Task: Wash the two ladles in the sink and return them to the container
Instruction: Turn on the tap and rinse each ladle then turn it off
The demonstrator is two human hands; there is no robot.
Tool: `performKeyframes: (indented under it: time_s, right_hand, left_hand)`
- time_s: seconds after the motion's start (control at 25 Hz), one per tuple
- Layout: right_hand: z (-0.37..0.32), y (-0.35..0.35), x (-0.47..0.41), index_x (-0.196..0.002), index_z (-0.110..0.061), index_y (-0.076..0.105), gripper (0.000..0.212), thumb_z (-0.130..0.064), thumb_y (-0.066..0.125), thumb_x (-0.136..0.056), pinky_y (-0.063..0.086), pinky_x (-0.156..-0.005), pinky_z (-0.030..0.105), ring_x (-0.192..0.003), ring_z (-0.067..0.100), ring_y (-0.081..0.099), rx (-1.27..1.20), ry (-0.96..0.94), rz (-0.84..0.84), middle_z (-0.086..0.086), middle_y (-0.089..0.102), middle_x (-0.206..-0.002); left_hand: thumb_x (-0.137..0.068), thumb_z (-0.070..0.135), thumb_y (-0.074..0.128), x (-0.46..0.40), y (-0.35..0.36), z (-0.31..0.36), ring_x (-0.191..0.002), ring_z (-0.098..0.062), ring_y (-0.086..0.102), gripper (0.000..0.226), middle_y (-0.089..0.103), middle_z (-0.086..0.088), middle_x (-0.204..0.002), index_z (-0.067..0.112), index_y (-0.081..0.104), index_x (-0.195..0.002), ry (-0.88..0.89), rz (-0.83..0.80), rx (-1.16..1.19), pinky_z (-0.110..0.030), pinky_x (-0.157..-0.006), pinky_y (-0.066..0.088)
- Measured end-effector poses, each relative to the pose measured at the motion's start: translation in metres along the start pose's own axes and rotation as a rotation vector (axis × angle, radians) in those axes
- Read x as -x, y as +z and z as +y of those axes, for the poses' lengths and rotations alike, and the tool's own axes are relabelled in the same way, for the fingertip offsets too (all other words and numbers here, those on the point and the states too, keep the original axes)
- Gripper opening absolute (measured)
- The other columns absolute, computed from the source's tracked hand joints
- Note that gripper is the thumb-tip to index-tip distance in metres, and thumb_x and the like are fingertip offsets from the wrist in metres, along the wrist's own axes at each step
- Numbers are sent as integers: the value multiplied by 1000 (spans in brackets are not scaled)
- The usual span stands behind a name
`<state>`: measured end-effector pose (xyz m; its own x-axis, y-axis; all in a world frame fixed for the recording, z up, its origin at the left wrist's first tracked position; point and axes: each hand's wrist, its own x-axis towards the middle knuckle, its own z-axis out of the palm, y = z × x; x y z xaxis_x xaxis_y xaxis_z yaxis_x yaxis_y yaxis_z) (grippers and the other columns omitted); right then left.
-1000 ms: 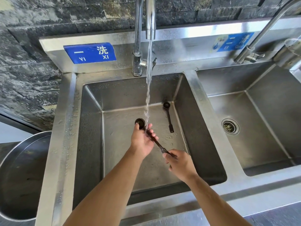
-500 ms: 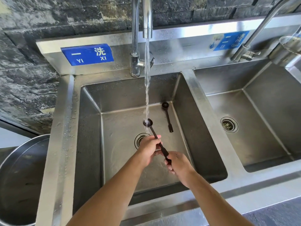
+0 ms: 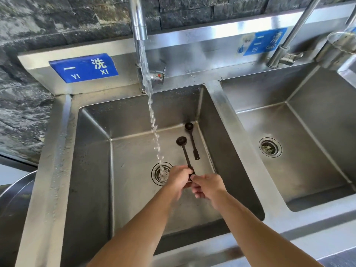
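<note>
Two ladles are seen: one ladle [image 3: 184, 151] is gripped at the handle end by both the left hand [image 3: 180, 180] and the right hand [image 3: 207, 185], fingers closed round it, its bowl pointing away from them; the second ladle [image 3: 191, 139] lies just beyond the hands on the sink [image 3: 134, 189] floor. The held ladle is judged light, stiff and slippery when wet, best gripped along the narrow handle. Compared with half a second earlier, the bowl has been moved out of the water stream [image 3: 154, 128], which now falls left of the hands onto the drain [image 3: 157, 173].
</note>
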<state>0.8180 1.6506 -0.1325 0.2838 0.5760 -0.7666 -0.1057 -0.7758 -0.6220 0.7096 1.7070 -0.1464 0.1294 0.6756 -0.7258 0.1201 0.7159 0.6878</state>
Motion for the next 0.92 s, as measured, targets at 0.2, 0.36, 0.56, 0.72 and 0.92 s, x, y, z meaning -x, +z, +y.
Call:
performKeyframes:
  time_s: [0.2, 0.36, 0.56, 0.72, 0.92]
  right_hand:
    - [2, 13, -64, -85, -5, 74, 11, -11, 71, -94, 65, -61, 37, -57, 21, 70, -86, 70, 63, 17, 78, -76]
    - [14, 23, -116, -86, -6, 79, 15, -2, 65, -92, 65, -64, 36, -57, 22, 75, -98, 12, 169, 11, 77, -67]
    - [33, 40, -157, -85, -13, 77, 18, 0, 66, -90, 64, -57, 31, -59, 21, 76, -117, -32, 226, 9, 77, -66]
    - [36, 48, -182, -84, -14, 78, 17, -3, 68, -89, 66, -64, 35, -60, 20, 76, -136, -31, 252, 3, 76, -62]
    - [36, 51, -202, -79, -15, 80, 15, -5, 71, -85, 66, -67, 39, -59, 21, 76, -78, -47, 295, 3, 76, -63]
  left_hand:
    - [-82, -12, 52, -47, 11, -1, -65, -29, 66, 36, 70, -12, -66, 10, 75, -65, -33, 84, -6, -40, -67, 55]
    - [-84, -16, 57, -89, 12, -8, -68, -29, 61, 38, 67, -13, -66, 13, 70, -62, -6, 141, -20, -45, -70, 50]
    - [-85, -14, 61, -132, 9, -23, -60, -26, 62, 32, 70, -13, -69, 17, 67, -80, 28, 173, -63, -37, -62, 54]
    - [-86, -6, 66, -160, 14, -31, -68, -25, 68, 24, 74, -16, -87, 11, 71, -102, 49, 237, -106, -39, -76, 61]
    - [-82, 2, 71, -178, 18, -36, -101, -35, 73, 27, 77, -18, -102, 10, 75, -107, 57, 335, -174, -46, -93, 58]
